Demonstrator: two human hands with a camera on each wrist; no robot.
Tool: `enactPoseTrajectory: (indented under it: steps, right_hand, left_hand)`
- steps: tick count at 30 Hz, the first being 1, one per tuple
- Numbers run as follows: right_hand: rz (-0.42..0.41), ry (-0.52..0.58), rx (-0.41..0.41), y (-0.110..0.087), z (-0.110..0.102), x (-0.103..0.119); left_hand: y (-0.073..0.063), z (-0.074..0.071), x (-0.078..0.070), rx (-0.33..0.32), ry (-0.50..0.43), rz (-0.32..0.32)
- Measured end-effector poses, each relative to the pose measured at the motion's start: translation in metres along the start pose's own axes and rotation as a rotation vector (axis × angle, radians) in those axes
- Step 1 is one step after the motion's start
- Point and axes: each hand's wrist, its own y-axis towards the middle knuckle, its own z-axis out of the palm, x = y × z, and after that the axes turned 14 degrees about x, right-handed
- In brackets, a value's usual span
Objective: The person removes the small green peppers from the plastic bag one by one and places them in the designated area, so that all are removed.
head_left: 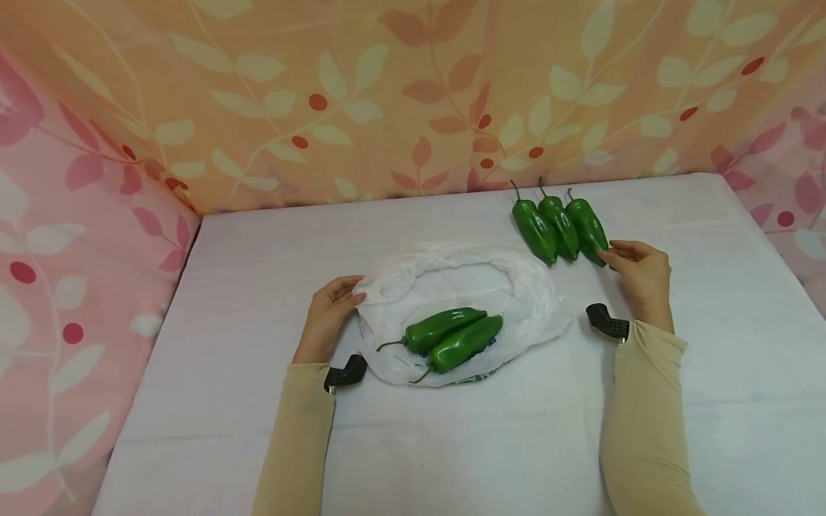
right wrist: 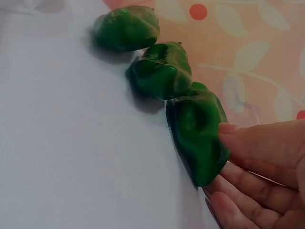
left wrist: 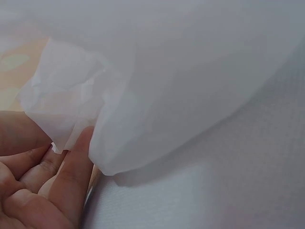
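Observation:
A white plastic bag (head_left: 538, 308) lies spread on the table with its mouth rolled open. Two green chili peppers (head_left: 445, 328) rest in it, side by side, stems toward the lower left. My left hand (head_left: 329, 315) pinches the bag's left edge; the left wrist view shows the thin plastic (left wrist: 62, 102) between thumb and fingers. Farther right, three more green chili peppers (head_left: 560, 228) lie in a row, stems pointing away. My right hand (head_left: 639, 276) holds the lower end of the rightmost pepper (right wrist: 198, 136), thumb on its side and fingers at its lower edge.
White cloth covers the table (head_left: 503, 444). A floral curtain (head_left: 361, 93) hangs along the back edge, with pink patterned cloth (head_left: 39, 301) on both sides. Black wrist cameras (head_left: 606, 321) sit on both sleeves.

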Motion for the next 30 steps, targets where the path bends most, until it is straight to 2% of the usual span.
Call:
enactPoseTrajectory:
  steps: [4, 7, 13, 25, 27, 30]
  right_hand:
    - [-0.029, 0.089, -0.012, 0.004, 0.002, -0.002]
    - [-0.009, 0.135, -0.051, 0.007, 0.005, -0.003]
    - [0.059, 0.104, -0.104, 0.011, 0.008, -0.005]
    - [0.016, 0.120, -0.098, 0.016, 0.011, -0.006]
    - [0.008, 0.164, -0.127, 0.016, 0.011, -0.005]
    - [-0.002, 0.293, -0.178, 0.014, 0.011, -0.004]
  left_hand:
    - [0.001, 0.000, 0.000, 0.002, 0.000, 0.006]
    - [0.002, 0.001, 0.001, 0.000, -0.001, 0.009]
    - [0.004, 0.002, 0.003, -0.004, 0.003, 0.002]
    - [0.006, 0.001, 0.004, -0.017, 0.007, 0.015]
    - [0.006, 0.001, 0.004, -0.018, 0.008, 0.018]
    - [0.006, 0.001, 0.004, -0.016, 0.003, 0.020]
